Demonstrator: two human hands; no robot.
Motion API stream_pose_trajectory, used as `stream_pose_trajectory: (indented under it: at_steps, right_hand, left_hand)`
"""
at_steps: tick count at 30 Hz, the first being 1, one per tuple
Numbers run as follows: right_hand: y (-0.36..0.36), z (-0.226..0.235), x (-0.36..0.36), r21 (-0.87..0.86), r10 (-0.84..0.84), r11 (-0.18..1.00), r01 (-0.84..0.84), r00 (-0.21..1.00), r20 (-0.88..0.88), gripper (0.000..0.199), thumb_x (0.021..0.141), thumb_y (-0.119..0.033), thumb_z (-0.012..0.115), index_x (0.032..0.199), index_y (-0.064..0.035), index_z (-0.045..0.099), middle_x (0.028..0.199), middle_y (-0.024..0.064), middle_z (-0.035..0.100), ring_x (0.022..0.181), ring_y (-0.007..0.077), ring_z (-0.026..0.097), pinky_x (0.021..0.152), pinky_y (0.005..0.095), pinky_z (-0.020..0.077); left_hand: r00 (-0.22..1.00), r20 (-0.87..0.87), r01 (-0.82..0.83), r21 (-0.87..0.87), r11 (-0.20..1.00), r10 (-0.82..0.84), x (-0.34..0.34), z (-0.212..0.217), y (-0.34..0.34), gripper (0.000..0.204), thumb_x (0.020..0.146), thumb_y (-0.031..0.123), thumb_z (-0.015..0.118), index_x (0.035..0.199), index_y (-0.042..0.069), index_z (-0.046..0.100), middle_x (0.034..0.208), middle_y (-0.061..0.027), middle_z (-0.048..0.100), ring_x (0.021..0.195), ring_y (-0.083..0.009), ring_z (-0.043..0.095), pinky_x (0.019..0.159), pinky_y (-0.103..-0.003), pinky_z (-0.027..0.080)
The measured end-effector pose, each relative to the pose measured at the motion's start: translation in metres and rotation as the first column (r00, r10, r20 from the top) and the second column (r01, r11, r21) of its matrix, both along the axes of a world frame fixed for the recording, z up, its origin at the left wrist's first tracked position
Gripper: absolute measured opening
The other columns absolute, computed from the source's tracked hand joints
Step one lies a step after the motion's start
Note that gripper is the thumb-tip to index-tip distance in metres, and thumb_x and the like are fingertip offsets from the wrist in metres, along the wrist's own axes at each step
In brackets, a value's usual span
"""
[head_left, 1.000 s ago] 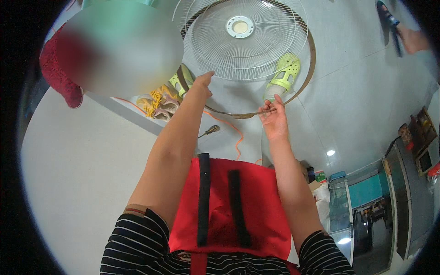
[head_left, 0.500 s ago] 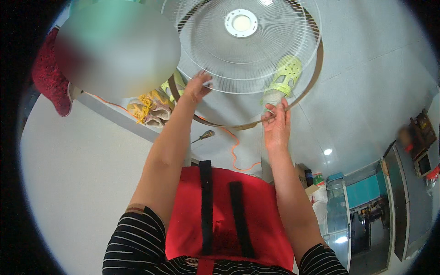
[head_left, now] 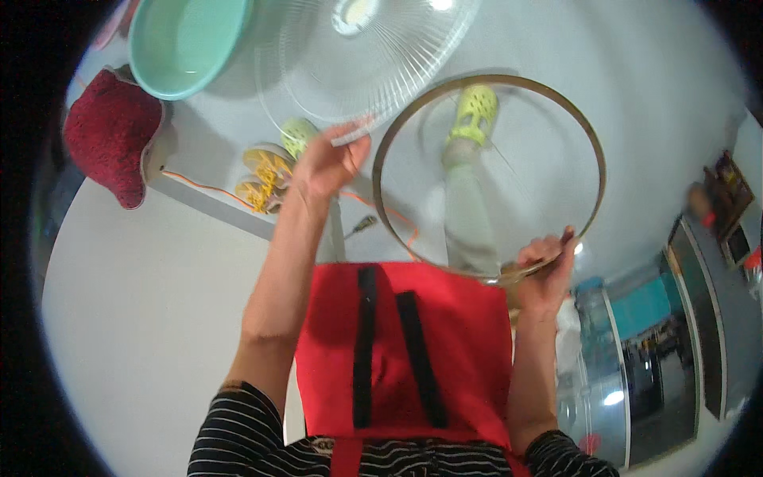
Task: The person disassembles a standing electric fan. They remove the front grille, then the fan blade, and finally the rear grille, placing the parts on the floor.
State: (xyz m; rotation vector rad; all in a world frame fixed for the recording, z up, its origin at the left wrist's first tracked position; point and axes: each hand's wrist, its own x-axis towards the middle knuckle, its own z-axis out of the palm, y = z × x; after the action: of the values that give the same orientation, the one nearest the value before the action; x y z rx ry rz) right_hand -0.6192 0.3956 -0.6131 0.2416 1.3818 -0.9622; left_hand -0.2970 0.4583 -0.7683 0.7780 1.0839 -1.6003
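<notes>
Holding the white wire fan grille [head_left: 366, 71] by its lower rim, the left hand [head_left: 330, 163] is clenched on the wire, while the right hand [head_left: 548, 266] grips the bottom of the metal ring [head_left: 592, 151] — the two parts sit side by side above the floor [head_left: 143, 302]. Keeping both level and apart seems wise — thin wires could snag the ring.
</notes>
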Motion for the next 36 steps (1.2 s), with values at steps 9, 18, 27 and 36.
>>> stream_pose_trajectory:
  at_steps: [9, 18, 27, 36]
  right_hand:
    - [-0.076, 0.07, 0.029, -0.179, -0.134, 0.972, 0.151, 0.986, 0.103, 0.017, 0.09, -0.02, 0.05, 0.105, -0.0116, 0.054, 0.087, -0.0017, 0.058, 0.08, 0.0136, 0.052, 0.087, 0.0347, 0.0384]
    - [-0.116, 0.051, 0.052, -0.2, -0.188, 0.958, 0.205, 0.977, 0.101, 0.02, 0.089, -0.009, 0.048, 0.108, -0.0042, 0.053, 0.101, 0.0056, 0.057, 0.092, 0.0204, 0.052, 0.101, 0.0425, 0.0314]
    - [-0.128, 0.069, 0.088, -0.091, -0.263, 0.951, 0.296, 0.926, 0.27, 0.023, 0.089, -0.007, 0.047, 0.111, -0.0006, 0.051, 0.105, 0.0095, 0.057, 0.095, 0.0243, 0.053, 0.101, 0.0435, 0.0349]
    - [-0.142, 0.188, 0.178, -0.185, -0.038, 0.974, 0.13, 0.899, 0.436, 0.023, 0.092, -0.008, 0.043, 0.113, -0.0018, 0.047, 0.11, 0.0087, 0.054, 0.1, 0.0216, 0.052, 0.101, 0.0401, 0.0374]
  left_hand:
    - [0.97, 0.159, 0.182, 0.022, 0.983, -0.183, -0.047, -0.1, 0.019, 0.02, 0.083, 0.003, 0.055, 0.102, -0.002, 0.057, 0.099, -0.0105, 0.063, 0.082, -0.0166, 0.061, 0.072, -0.027, 0.055]
    - [0.967, 0.248, -0.179, 0.476, 0.861, 0.064, -0.091, -0.235, 0.065, 0.018, 0.087, 0.004, 0.054, 0.103, -0.001, 0.049, 0.097, -0.0127, 0.057, 0.083, -0.0241, 0.059, 0.072, -0.034, 0.056]
    - [0.717, 0.518, 0.363, 0.295, 0.884, -0.467, -0.079, -0.054, 0.036, 0.022, 0.087, 0.023, 0.048, 0.099, 0.005, 0.053, 0.092, -0.0062, 0.059, 0.086, -0.0186, 0.057, 0.076, -0.029, 0.045]
    - [-0.547, 0.83, 0.504, 0.434, 0.747, -0.113, 0.022, 0.316, -0.006, 0.028, 0.078, 0.002, 0.056, 0.105, 0.001, 0.051, 0.108, -0.0116, 0.055, 0.098, -0.0252, 0.054, 0.091, -0.036, 0.039]
